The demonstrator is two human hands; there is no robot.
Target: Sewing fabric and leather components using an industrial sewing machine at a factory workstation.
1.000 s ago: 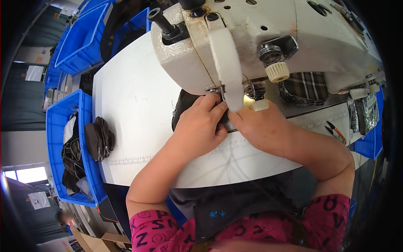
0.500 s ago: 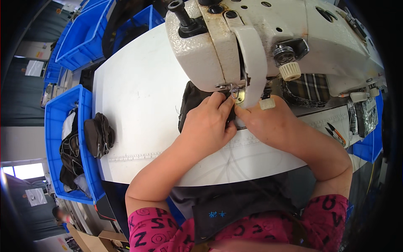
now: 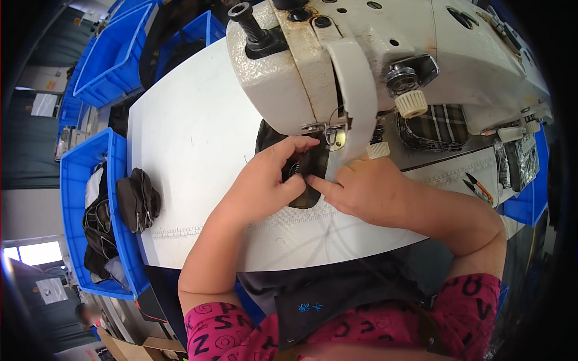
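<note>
A dark fabric piece (image 3: 315,165), with a faint check on its near part, lies under the needle end of a white sewing machine (image 3: 289,84). My left hand (image 3: 259,183) grips it from the left, the index finger stretched towards the presser foot (image 3: 328,133) and the thumb bent in lower down. A toothed strip like a zipper shows between that thumb and finger. From the right, my right hand (image 3: 373,192) holds the near edge of the piece, its index fingertip by my left thumb and the other fingers curled. What lies beneath the fingers is hidden.
Dark pouches (image 3: 138,200) lie at the left edge of the white table (image 3: 186,138), beside a blue bin (image 3: 69,210) of similar ones. Checked fabric pieces (image 3: 433,127) sit under the machine arm. Orange-handled snips (image 3: 478,188) rest at the right, near plastic-wrapped items (image 3: 527,159).
Both hands have drawn back a little from the needle towards me. The fabric's near part now shows between them, and my left thumb and index finger are wider apart.
</note>
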